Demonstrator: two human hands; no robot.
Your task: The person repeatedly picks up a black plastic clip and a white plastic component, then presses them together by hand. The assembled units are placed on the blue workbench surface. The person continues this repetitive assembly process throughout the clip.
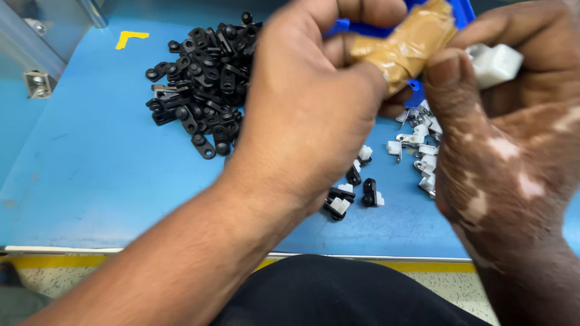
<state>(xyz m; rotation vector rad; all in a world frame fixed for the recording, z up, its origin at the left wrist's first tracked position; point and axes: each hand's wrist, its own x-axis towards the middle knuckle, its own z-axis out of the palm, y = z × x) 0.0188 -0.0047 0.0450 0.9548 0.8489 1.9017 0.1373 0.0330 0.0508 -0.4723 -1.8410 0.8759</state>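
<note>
Looking down from the head camera, I see my two hands meeting close above the blue table (pixel 90 163). My right hand (pixel 513 139) pinches a small white plastic block (pixel 495 63) between thumb and forefinger, fingers closed tight around it so that only its squared end shows. The block's long axis seems to run left to right, pointing back toward my left hand (pixel 308 115). That hand sits just beside it, curled, its tape-wrapped finger (pixel 405 42) nearly touching the right thumb; I cannot tell whether it grips a piece of its own. So the white block lies to the right of the left fingers, almost in contact. Beyond my left hand lies a heap of black clips (pixel 202 90); below the hands, loose white pieces (pixel 423 151) and a few joined black-and-white parts (pixel 353 193) lie scattered.
</note>
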